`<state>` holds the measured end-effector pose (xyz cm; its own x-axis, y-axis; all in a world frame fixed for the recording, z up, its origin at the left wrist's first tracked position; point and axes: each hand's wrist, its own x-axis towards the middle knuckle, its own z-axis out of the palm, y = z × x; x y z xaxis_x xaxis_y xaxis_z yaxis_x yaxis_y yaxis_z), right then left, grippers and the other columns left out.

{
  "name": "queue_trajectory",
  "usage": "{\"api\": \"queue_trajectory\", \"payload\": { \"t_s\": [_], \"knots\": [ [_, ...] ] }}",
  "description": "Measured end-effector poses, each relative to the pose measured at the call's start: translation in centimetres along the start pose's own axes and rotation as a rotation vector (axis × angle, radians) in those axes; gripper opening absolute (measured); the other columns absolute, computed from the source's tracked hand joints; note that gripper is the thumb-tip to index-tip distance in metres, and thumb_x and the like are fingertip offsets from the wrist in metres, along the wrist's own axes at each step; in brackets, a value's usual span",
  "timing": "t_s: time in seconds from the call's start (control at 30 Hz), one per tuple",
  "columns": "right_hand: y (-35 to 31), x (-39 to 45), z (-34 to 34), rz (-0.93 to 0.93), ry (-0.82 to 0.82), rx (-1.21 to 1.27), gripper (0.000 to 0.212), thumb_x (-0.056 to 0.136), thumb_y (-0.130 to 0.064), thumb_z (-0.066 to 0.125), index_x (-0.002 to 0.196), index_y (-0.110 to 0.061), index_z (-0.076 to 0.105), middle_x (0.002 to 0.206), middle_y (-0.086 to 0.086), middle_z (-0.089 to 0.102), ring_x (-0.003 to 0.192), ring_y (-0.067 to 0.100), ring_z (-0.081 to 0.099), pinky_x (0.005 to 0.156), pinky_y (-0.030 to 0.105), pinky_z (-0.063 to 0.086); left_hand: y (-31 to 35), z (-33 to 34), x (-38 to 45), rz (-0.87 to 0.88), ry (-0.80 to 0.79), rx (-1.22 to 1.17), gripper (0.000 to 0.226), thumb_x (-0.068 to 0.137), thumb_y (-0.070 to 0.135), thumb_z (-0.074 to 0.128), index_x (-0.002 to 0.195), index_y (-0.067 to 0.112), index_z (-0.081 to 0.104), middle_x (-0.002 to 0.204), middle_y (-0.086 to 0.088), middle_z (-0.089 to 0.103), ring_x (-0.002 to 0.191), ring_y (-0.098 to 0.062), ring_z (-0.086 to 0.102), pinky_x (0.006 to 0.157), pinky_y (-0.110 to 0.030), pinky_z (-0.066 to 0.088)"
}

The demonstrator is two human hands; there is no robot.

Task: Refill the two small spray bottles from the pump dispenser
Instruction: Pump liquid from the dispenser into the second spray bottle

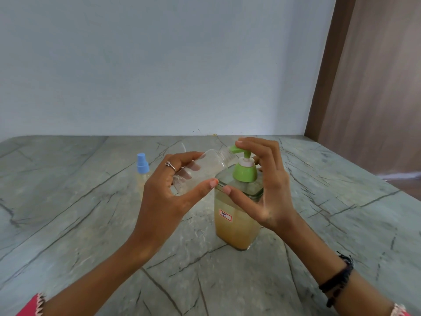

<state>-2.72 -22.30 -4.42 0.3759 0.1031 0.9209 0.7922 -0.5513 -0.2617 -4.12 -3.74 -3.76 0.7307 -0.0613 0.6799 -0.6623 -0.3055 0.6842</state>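
Observation:
My left hand (167,192) grips a small clear spray bottle (205,169) with no cap, tilted so its open neck meets the green spout of the pump dispenser (237,215). The dispenser is a square clear bottle of yellowish liquid with a green pump head (244,172) and a small red-edged label. My right hand (264,185) rests on top of the pump, fingers over the spout, thumb against the dispenser's shoulder. A second small spray bottle (143,174) with a blue cap stands upright to the left, behind my left hand.
Everything stands on a grey-green stone table (91,224) with dark veins. A pale wall rises behind it, and a brown wooden panel (369,87) stands at the right. A thin white tube (183,147) lies behind the held bottle.

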Motion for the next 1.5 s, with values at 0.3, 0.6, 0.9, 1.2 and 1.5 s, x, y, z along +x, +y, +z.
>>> {"api": "queue_trajectory", "payload": {
  "t_s": [0.3,0.6,0.9,1.2,1.5],
  "knots": [
    [0.19,0.23,-0.15,0.006,-0.010,-0.007,0.052,0.071,-0.040,0.069,0.115,-0.021,0.049,0.107,0.003,0.048,0.091,-0.002,0.050,0.063,0.014,0.045,-0.27,0.33,0.06,-0.009,-0.008,0.014,0.046,0.064,0.055,0.066,0.107,0.039,0.059,0.097,0.017,0.061,0.089,-0.007,0.058,0.074,-0.009,0.045],
    [-0.15,-0.27,-0.19,0.026,-0.033,-0.018,0.067,0.075,-0.044,0.063,0.133,-0.022,0.039,0.127,-0.009,0.039,0.109,-0.007,0.047,0.069,0.023,0.050,-0.05,0.23,-0.05,-0.023,-0.003,0.000,0.045,0.063,0.057,0.065,0.105,0.045,0.057,0.095,0.015,0.063,0.091,-0.009,0.062,0.077,-0.015,0.051],
    [-0.19,-0.25,-0.42,0.040,-0.092,-0.030,0.081,0.075,-0.049,0.064,0.143,-0.026,0.027,0.140,-0.027,0.028,0.124,-0.011,0.040,0.085,0.010,0.047,-0.08,0.23,-0.10,-0.035,0.002,-0.028,0.046,0.062,0.056,0.065,0.105,0.044,0.058,0.096,0.017,0.063,0.092,-0.011,0.062,0.076,-0.014,0.050],
    [-0.43,-0.17,-0.69,0.023,-0.118,-0.066,0.081,0.072,-0.053,0.067,0.139,-0.028,0.029,0.138,-0.013,0.032,0.119,-0.015,0.038,0.074,0.021,0.055,0.05,0.25,-0.06,-0.029,0.000,-0.026,0.044,0.062,0.057,0.065,0.104,0.046,0.056,0.097,0.013,0.064,0.092,-0.014,0.063,0.076,-0.015,0.051],
    [-0.25,-0.15,-0.09,0.041,-0.025,-0.011,0.068,0.070,-0.046,0.068,0.127,-0.024,0.039,0.124,-0.009,0.038,0.102,-0.007,0.049,0.067,0.019,0.048,-0.02,0.26,-0.06,-0.008,-0.004,-0.030,0.042,0.063,0.055,0.066,0.103,0.047,0.056,0.097,0.016,0.063,0.092,-0.010,0.063,0.078,-0.015,0.051]
  ]
}}
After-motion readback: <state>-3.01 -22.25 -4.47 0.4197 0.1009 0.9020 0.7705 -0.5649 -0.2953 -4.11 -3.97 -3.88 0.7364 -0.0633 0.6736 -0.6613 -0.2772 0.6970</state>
